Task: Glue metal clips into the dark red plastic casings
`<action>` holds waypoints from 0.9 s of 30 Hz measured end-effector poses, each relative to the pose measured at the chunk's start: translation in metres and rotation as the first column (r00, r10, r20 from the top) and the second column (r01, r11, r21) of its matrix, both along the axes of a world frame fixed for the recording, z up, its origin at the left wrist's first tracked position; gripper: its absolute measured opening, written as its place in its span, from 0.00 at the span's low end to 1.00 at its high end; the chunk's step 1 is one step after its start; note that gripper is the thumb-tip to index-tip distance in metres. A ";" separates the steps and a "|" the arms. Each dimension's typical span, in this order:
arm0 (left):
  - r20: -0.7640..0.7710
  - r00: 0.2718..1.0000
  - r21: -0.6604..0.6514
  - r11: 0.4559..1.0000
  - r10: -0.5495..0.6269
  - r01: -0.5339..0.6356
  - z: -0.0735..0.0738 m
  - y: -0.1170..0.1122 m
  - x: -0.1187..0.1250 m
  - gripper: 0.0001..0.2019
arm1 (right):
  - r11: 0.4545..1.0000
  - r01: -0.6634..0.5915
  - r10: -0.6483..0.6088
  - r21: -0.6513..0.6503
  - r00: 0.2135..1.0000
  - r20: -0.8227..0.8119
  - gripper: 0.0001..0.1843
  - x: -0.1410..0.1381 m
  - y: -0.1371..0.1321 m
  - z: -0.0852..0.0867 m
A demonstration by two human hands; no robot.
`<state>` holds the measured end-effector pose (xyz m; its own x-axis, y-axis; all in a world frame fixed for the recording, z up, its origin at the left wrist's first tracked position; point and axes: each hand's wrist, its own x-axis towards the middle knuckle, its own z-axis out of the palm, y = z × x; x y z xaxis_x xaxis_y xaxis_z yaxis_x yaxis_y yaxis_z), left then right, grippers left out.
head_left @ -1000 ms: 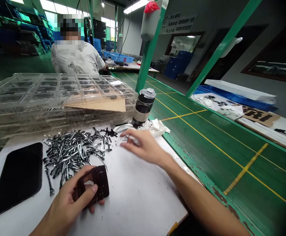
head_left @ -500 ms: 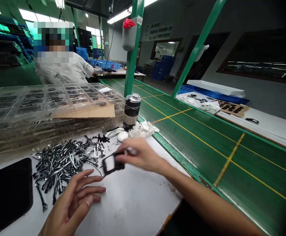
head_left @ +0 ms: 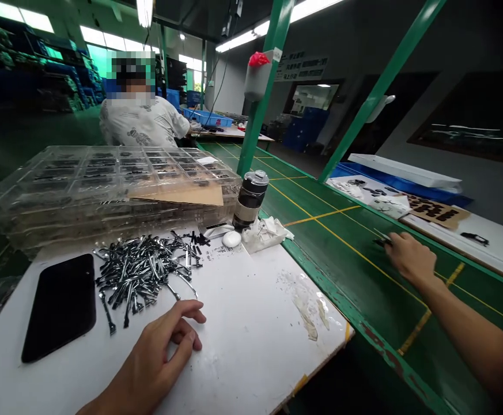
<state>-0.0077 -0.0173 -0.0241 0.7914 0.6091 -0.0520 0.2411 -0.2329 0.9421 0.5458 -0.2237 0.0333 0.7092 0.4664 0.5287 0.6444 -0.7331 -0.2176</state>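
The right hand [head_left: 411, 259], at 3 o'clock above a green conveyor belt [head_left: 341, 282], held a small dark part [head_left: 381, 242] in a narrow pinch; the empty, loosely curled left hand [head_left: 156, 357] rested at 6 o'clock on a white board [head_left: 242, 323], near a heap of shiny metal parts [head_left: 143, 271] at 11 o'clock

A black smartphone [head_left: 60, 308] lies on the white bench [head_left: 251, 323] before stacked clear plastic trays [head_left: 113, 173].

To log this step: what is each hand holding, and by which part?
The right hand pinches a small thin dark piece; which part is unclear. The left hand holds nothing, resting on the white board.
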 end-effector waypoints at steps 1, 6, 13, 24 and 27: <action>-0.002 1.000 0.020 1.000 -0.015 0.015 0.001 0.001 0.000 0.15 | 1.000 0.006 -0.006 -0.015 1.000 -0.029 0.16 0.002 -0.006 -0.006; 0.068 0.996 0.041 0.997 0.065 -0.068 0.001 0.001 0.005 0.12 | 0.979 -0.202 0.198 -0.006 0.966 -0.169 0.08 -0.030 -0.006 -0.035; 0.044 0.997 0.124 0.990 0.061 -0.066 0.008 0.003 0.010 0.09 | 0.656 -0.744 0.685 0.130 0.514 -0.516 0.13 -0.177 0.061 -0.039; 0.262 0.956 0.077 0.985 0.131 -0.156 0.003 0.019 0.050 0.15 | 0.052 -0.943 0.805 0.329 -0.155 -0.572 0.08 -0.305 0.153 -0.044; 0.336 0.927 0.075 0.977 0.165 -0.201 -0.001 0.024 0.051 0.08 | 0.018 -0.945 0.807 0.325 -0.179 -0.563 0.11 -0.307 0.158 -0.050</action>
<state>0.0430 0.0065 -0.0254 0.6280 0.7325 0.2627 -0.0275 -0.3165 0.9482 0.2391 -0.0661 -0.0167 -0.4236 0.8926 0.1544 0.5186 0.3787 -0.7666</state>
